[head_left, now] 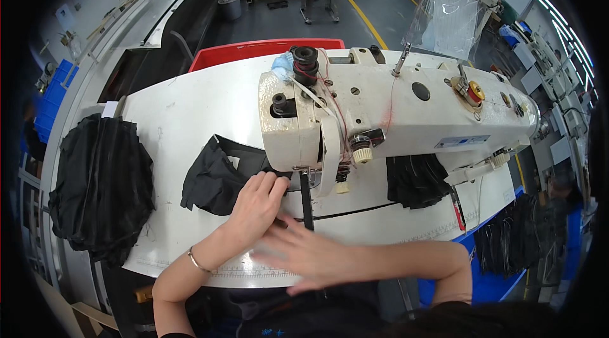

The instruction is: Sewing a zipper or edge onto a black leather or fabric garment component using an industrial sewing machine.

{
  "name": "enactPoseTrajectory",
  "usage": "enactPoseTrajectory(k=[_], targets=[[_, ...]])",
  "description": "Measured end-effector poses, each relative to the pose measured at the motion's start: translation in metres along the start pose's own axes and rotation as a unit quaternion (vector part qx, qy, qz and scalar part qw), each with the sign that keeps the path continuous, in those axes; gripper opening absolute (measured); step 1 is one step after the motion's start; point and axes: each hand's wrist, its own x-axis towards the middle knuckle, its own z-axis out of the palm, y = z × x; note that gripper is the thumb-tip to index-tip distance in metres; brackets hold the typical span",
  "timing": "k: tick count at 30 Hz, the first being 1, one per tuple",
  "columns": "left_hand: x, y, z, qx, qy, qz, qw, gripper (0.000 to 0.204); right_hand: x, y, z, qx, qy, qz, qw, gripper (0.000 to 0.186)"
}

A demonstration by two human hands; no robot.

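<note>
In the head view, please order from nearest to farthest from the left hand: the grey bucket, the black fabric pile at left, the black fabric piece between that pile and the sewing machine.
1. Black fabric piece: at the left hand, to its left.
2. Black fabric pile: farther left on the table.
3. Grey bucket: on the floor beyond the table.

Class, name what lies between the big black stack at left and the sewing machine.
A strip of white table, then black cloth, in the head view.
</note>
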Motion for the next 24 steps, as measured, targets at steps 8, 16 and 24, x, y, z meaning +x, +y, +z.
enactPoseTrajectory(k=[8, 16, 24], targets=[[0.005, -0.014, 0.002, -0.277, -0.060, -0.192, 0.940, 0.040, -0.060, -0.009, 0.012, -0.092, 0.064, 0.040, 0.993, 0.070], [-0.005, -0.019, 0.005, 0.031, -0.099, 0.024, 0.994, 0.034, -0.039, 0.082, 0.027, 0.027, 0.172, 0.120, 0.977, 0.032], [-0.042, -0.032, 0.026, 0.186, -0.101, 0.110, 0.971, 0.058, -0.050, 0.072, 0.050, -0.057, 0.143, 0.165, 0.974, 0.007]])
